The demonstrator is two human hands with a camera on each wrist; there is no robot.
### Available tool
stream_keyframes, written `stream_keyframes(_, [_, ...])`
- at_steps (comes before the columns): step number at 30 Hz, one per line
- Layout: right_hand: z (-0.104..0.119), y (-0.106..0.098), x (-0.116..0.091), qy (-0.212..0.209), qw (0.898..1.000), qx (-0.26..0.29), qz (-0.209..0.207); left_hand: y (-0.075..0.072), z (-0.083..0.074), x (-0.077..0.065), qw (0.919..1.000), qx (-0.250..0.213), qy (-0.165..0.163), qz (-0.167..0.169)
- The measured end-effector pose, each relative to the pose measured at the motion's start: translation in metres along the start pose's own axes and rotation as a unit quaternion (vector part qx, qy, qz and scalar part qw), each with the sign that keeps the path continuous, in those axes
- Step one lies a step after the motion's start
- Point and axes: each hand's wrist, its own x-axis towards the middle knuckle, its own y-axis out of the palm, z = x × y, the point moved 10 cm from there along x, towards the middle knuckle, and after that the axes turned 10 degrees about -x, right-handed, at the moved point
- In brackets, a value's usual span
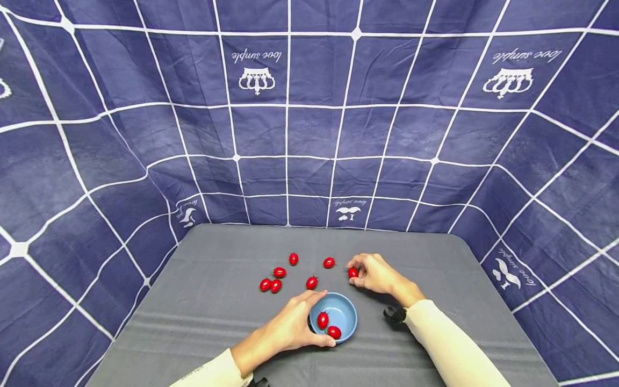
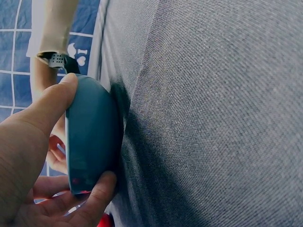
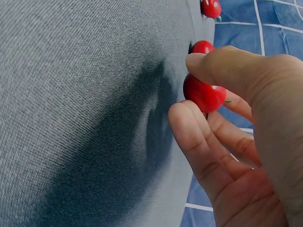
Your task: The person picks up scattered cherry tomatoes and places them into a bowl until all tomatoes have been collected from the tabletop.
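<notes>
Tomato (image 1: 353, 273) pinched in right hand (image 1: 378, 274), likely light, smooth, slippery, best held round middle; left hand (image 1: 296, 321) grips blue bowl (image 1: 344, 308)

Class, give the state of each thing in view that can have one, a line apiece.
Bowl: mouth up, two tomatoes inside
Six loose tomatoes: whole, on the tablecloth
Held tomato: in right grip
Left grip: curled round bowl
Right grip: holding that tomato
Tablecloth: spread, creased
Curtain: hanging, wrinkled
Wrist straps: worn
</notes>
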Motion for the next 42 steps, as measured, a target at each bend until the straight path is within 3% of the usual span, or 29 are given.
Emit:
stream_keyframes(11, [0.008, -0.012, -0.002, 0.003, 1.000, 0.022, 0.002, 0.000, 0.001, 0.001, 0.9999, 0.005, -0.012, 0.001])
stream_keyframes(28, [0.038, -0.027, -0.008, -0.042, 0.998, 0.044, -0.012, 0.000, 0.000, 0.000, 0.9998, 0.009, -0.020, 0.004])
stream_keyframes(42, [0.063, -0.036, -0.016, -0.077, 0.996, 0.019, -0.028, 0.001, 0.002, 0.001, 0.9998, -0.006, -0.015, 0.009])
